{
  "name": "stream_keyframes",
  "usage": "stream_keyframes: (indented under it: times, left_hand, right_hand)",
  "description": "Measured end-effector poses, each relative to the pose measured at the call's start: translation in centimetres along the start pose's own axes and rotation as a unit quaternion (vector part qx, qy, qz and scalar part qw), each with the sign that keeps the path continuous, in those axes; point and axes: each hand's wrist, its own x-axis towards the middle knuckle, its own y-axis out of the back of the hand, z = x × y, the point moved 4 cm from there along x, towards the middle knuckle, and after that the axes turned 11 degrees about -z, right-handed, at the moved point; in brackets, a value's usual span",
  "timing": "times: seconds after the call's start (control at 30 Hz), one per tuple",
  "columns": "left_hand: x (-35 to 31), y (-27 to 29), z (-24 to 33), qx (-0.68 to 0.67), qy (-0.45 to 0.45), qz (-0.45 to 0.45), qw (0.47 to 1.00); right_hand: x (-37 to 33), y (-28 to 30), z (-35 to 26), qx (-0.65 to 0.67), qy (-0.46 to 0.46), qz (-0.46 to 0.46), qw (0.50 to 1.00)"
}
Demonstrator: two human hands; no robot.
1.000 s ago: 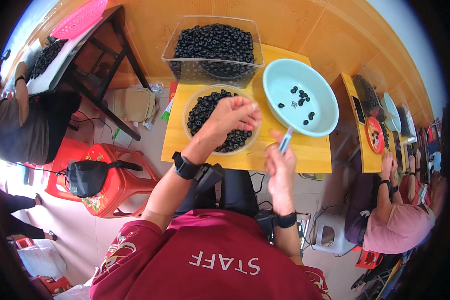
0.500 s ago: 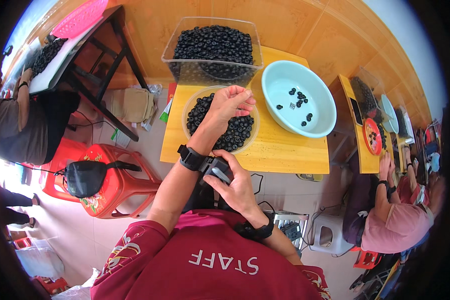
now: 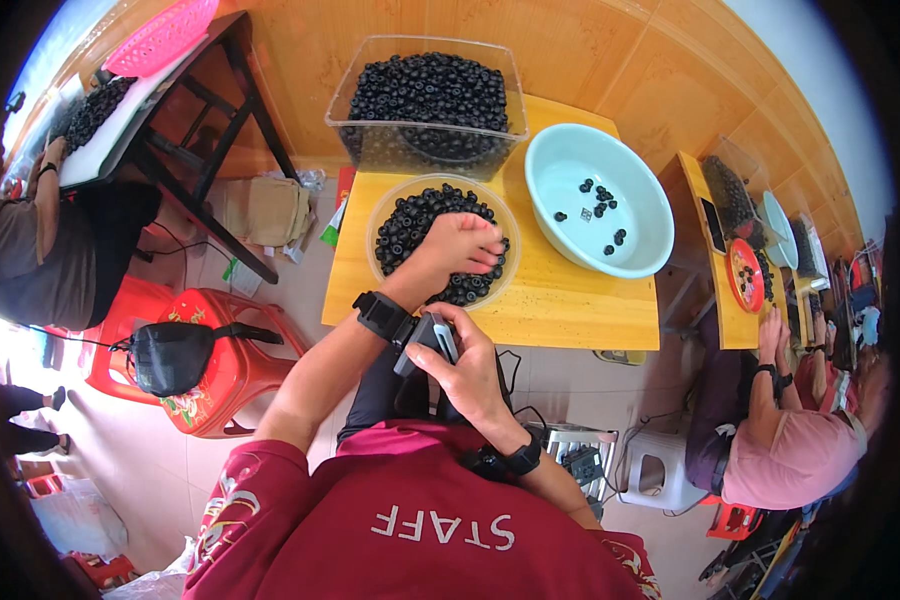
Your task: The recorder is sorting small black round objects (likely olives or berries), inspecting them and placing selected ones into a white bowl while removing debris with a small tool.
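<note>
The right hand [image 3: 478, 378] is partly closed, thumb and forefinger around a slim pale-blue tool [image 3: 445, 338] beside the black box [image 3: 407, 361] at the left wrist. The tool's long axis slants, upper end toward the round tub [image 3: 517, 258], lower end toward the palm. The left hand [image 3: 460, 246] curls over black beads [image 3: 404, 232]; whether it grips any cannot be determined.

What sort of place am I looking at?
Probably a small handwork room: a clear bin heaped with black pieces, a pale blue basin holding a few, and a co-worker at another yellow table.
</note>
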Motion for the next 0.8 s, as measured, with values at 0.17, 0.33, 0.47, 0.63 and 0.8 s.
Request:
stream_keyframes:
  times: [0.17,0.33,0.47,0.63,0.8]
  left_hand:
    - [-0.5,1.5,-0.2,-0.232,-0.069,0.039,0.969]
    - [-2.2,2.1,3.7,0.493,-0.3,0.279,0.767]
    - [-1.9,3.2,3.1,-0.043,-0.14,0.151,0.978]
    - [-2.5,3.0,4.0,0.022,-0.217,0.16,0.963]
    - [-3.6,3.6,3.7,0.325,-0.228,0.226,0.89]
  right_hand:
    - [0.1,-0.2,0.1,0.006,-0.007,-0.016,1.0]
    - [-0.2,-0.7,-0.1,-0.046,0.002,-0.021,0.999]
    - [-0.2,-2.4,-1.7,-0.075,0.048,-0.056,0.994]
    - [-0.7,-2.4,-1.9,-0.043,0.011,-0.091,0.995]
    - [-1.0,-2.5,-1.1,-0.022,0.031,-0.102,0.994]
